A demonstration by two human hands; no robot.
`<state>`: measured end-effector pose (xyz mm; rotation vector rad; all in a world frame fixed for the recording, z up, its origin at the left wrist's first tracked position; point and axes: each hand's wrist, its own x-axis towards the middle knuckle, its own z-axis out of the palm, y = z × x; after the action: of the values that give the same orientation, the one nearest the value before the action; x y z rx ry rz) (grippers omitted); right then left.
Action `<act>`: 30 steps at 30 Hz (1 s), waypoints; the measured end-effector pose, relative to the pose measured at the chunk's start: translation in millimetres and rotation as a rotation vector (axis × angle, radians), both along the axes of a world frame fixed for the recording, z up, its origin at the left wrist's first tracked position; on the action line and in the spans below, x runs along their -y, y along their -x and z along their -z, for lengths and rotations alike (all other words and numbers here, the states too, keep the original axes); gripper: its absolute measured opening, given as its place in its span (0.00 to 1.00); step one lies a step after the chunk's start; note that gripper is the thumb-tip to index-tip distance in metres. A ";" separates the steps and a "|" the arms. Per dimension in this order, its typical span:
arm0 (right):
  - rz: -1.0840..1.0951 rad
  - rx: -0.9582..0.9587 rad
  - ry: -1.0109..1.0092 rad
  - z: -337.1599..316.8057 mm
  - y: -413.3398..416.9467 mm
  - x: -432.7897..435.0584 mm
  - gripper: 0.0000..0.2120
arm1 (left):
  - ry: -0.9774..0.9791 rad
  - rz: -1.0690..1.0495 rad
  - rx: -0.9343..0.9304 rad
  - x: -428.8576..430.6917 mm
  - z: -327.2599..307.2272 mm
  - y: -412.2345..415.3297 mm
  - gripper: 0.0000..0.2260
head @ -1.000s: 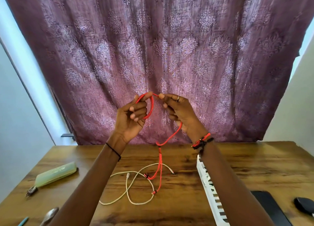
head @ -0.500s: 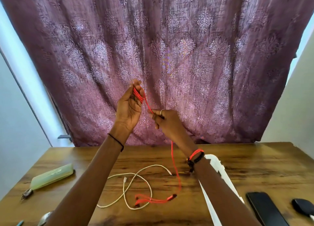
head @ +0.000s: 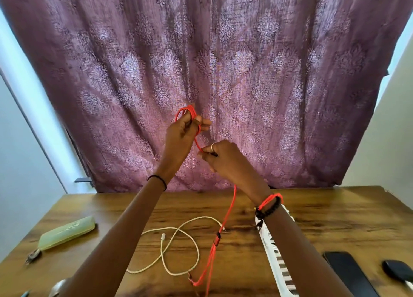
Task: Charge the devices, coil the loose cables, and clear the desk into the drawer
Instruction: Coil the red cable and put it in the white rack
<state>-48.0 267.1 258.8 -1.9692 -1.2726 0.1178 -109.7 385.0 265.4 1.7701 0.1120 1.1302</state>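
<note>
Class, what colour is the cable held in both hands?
Orange-red; the cable shows best in the head view.

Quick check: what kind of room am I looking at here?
Probably a home workspace by a curtained window: wooden desk, purple patterned curtain behind it, white cable and dark phone lying on top.

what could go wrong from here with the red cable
The red cable trails down to the desk, its branched ends beside the white cable; winding more could hook and drag that one. The loops sit only in the fingers of the left hand, so a tug from the right hand might spill them.
</note>
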 end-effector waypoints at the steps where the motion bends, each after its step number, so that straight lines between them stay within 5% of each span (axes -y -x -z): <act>1: 0.000 0.006 0.002 0.2 0.9 0.5 0.11 | -0.093 -0.066 -0.046 -1.1 1.0 -2.0 0.09; 6: 0.019 0.054 0.012 -8.5 -1.5 8.2 0.09 | -0.629 -0.434 -0.303 1.2 -4.8 0.8 0.08; 14: 0.003 0.002 -0.068 -26.3 -8.5 27.4 0.05 | -0.760 -0.455 -0.488 10.2 -12.2 15.0 0.07; 20: 0.006 -0.123 -0.270 -29.2 -16.6 36.5 0.05 | -0.237 0.149 -0.416 1.9 -8.9 19.4 0.11; 30: -0.053 -0.372 -0.531 -26.2 -16.2 32.7 0.04 | 0.363 0.579 -0.300 11.0 -4.0 25.5 0.13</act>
<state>-31.8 234.4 284.9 -1.3832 -0.9852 0.1472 -135.2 373.9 269.3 1.4913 -0.0187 0.3959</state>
